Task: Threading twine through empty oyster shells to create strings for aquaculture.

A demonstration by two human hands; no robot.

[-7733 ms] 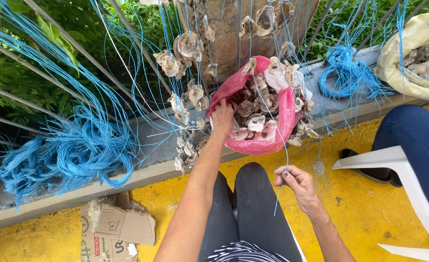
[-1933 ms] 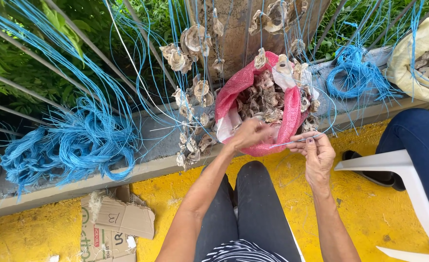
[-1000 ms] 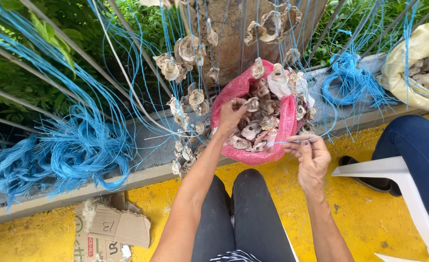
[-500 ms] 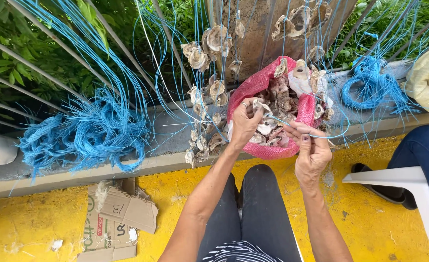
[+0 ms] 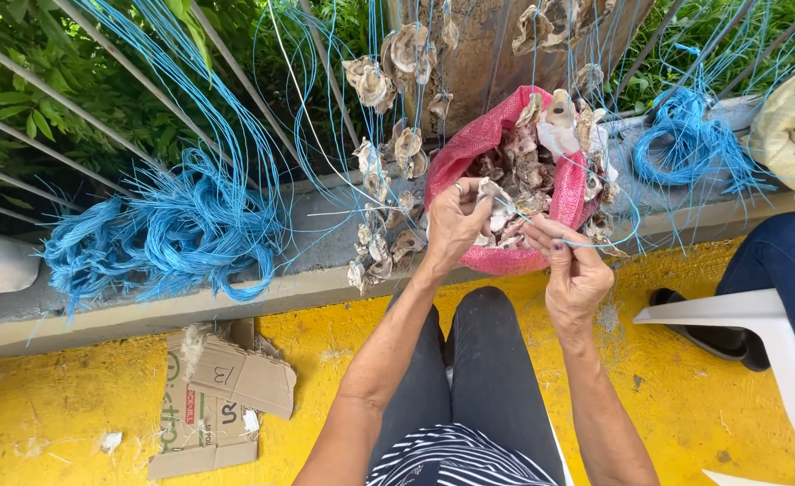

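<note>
Threading step: left hand (image 5: 451, 225) grips an oyster shell (image 5: 494, 196) at the pink sack (image 5: 469, 153); right hand (image 5: 573, 270) pinches blue string (image 5: 600, 243) (next, probably, steady aim).

— What lies below the fingers (image 5: 555, 236)?

— A yellow-painted floor (image 5: 73, 396), scuffed and littered with pale scraps. Down to their left sit flattened cardboard pieces (image 5: 222, 396); to their right stands a white plastic chair (image 5: 757, 310).

— And level with them?

— A grey concrete ledge (image 5: 316, 243) runs across the view, just behind the fingers.

— Beyond that?

— Slanted metal railing bars (image 5: 64, 135) rise above and left of the fingers, with green foliage (image 5: 46, 81) behind them. Straight above stands a brown tree trunk (image 5: 487, 54). Daylight is even and soft, with no hard shadows.
</note>
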